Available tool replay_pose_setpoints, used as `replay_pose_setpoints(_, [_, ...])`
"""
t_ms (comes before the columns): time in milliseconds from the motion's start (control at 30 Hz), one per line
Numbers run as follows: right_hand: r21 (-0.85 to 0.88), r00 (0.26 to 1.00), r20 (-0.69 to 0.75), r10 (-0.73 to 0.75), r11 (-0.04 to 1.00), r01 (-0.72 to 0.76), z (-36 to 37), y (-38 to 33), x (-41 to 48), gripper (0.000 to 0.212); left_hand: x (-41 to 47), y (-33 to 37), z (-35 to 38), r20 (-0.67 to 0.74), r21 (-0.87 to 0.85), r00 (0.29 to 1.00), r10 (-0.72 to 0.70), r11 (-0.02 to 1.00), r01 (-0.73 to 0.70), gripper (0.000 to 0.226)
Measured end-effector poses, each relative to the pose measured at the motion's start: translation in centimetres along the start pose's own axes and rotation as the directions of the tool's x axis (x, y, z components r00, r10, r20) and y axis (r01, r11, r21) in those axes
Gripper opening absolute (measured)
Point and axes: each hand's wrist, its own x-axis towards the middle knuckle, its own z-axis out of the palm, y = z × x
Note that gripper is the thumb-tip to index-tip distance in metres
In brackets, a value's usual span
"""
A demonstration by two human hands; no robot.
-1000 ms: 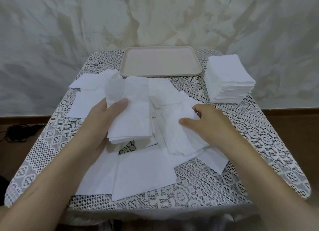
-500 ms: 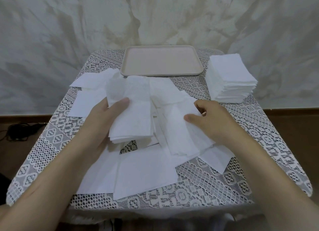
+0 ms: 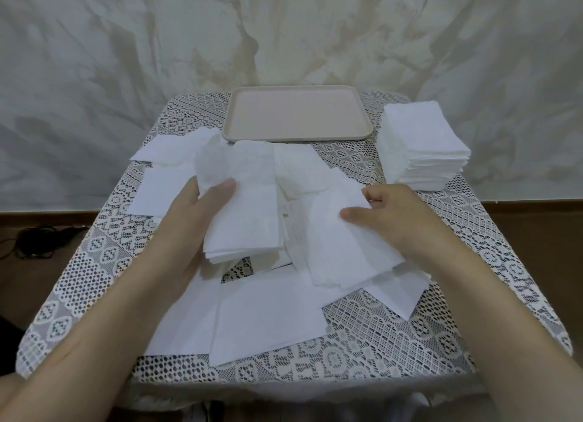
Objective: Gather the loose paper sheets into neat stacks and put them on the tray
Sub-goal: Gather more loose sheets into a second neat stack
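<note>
Loose white paper sheets (image 3: pixel 268 314) lie scattered over the middle of the lace-covered table. My left hand (image 3: pixel 189 219) holds a small gathered bundle of sheets (image 3: pixel 246 219) lifted off the pile, thumb on top and fingers underneath. My right hand (image 3: pixel 394 213) pinches the far corner of another sheet (image 3: pixel 334 248) lying on the pile, thumb on top of it. The pink tray (image 3: pixel 296 114) sits at the far edge of the table with nothing on it.
A tall neat stack of white sheets (image 3: pixel 422 147) stands at the far right of the table (image 3: pixel 394 336), beside the tray. Two sheets (image 3: pixel 164 169) lie apart at the far left. A marbled wall rises behind. A dark cable lies on the floor at left.
My right hand has slid a little up and to the right along the sheet, taking hold of its far corner. My left hand keeps the bundle in place.
</note>
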Motion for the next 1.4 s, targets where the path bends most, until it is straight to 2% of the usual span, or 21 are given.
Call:
replay_pose_setpoints(133, [0.252,0.994,-0.036,-0.107,0.961,0.113,0.0,-1.4,-1.0,0.008,-0.3,-0.3,0.3,0.012,-0.022,1.0,0.027,0.999,-0.027,0.051])
replay_pose_setpoints(267, [0.517,0.989,-0.051,-0.141,0.843,0.147,0.5,-3.1,-1.9,0.011,-0.6,-0.6,1.4,0.05,-0.03,0.997,0.061,0.998,-0.059,0.054])
replay_pose_setpoints(367, [0.45,0.978,-0.082,-0.192,0.868,0.208,1.9,-3.4,-2.2,0.009,-0.7,-1.0,2.2,0.057,-0.021,0.996,0.072,0.997,-0.071,0.053])
replay_pose_setpoints(467, [0.317,0.958,-0.137,-0.251,0.905,0.283,3.8,-3.4,-2.2,0.033,-0.9,-1.2,2.8,0.016,0.006,0.996,0.085,0.996,-0.085,0.049])
replay_pose_setpoints(600, [0.302,0.945,-0.184,-0.269,0.9,0.315,5.2,-3.8,-2.4,0.025,-0.9,-1.2,3.0,-0.011,0.004,0.996,0.089,0.996,-0.089,0.048])
replay_pose_setpoints(933, [0.242,0.94,-0.183,-0.287,0.914,0.326,5.2,-4.0,-2.3,0.028,-0.7,-1.3,2.5,0.017,0.007,0.993,0.118,0.993,-0.118,0.056])
replay_pose_setpoints(1133, [0.318,0.964,-0.174,-0.201,0.915,0.248,4.1,-4.4,-2.5,0.029,-0.5,-1.3,2.2,0.024,-0.014,0.996,0.085,0.996,-0.084,0.053])
replay_pose_setpoints(1400, [0.314,0.96,-0.185,-0.21,0.913,0.261,4.9,-4.4,-2.2,0.029,-0.3,-1.4,2.3,0.043,0.014,0.995,0.088,0.996,-0.089,0.058])
